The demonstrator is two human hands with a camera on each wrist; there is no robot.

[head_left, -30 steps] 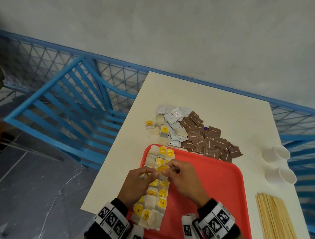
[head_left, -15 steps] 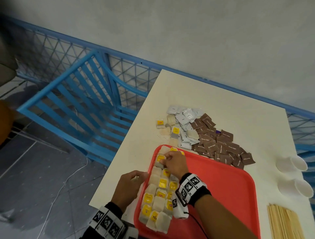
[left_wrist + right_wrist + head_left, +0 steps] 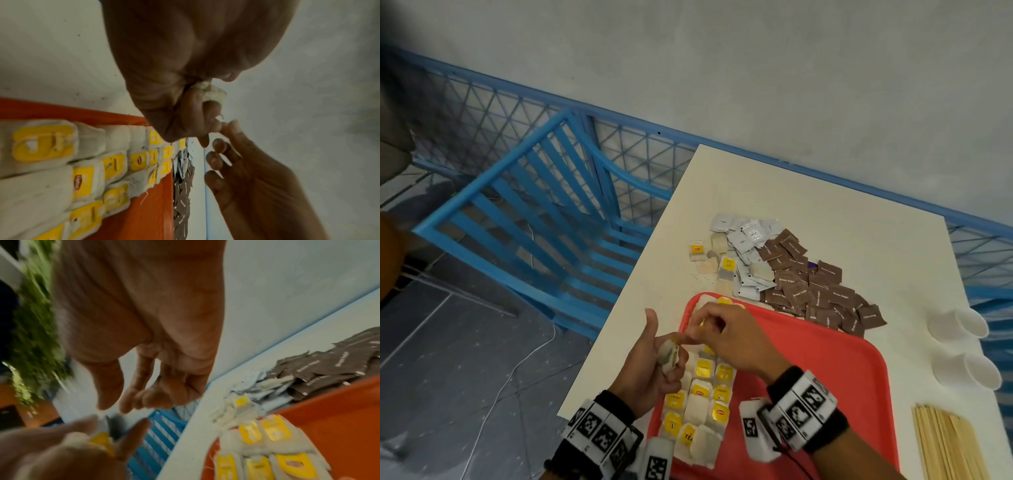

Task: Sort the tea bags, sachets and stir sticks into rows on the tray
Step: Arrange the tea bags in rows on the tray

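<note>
While the left hand [image 3: 650, 363] curls round a small bunch of tea bags [image 3: 669, 353] just off the left rim of the red plastic tray [image 3: 835, 373], the right hand [image 3: 732, 337] reaches over, fingers loosely bent, holding nothing I can make out. Bags: soft paper pouches, light, limp, tear-prone, with yellow card tags on thread; best pinched by pouch edge or tag. Two neat columns lie on the tray's left side; glossy white and matte brown sachets [image 3: 804, 274] heaped beyond, stiff wooden stir sticks [image 3: 948, 445] right.

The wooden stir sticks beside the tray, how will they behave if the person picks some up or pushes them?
The stir sticks look thin and straight, so probably stiff and light. They lie loose, side by side on the table, so a push would likely scatter them. Being slender, several may slip from a pinch.
</note>
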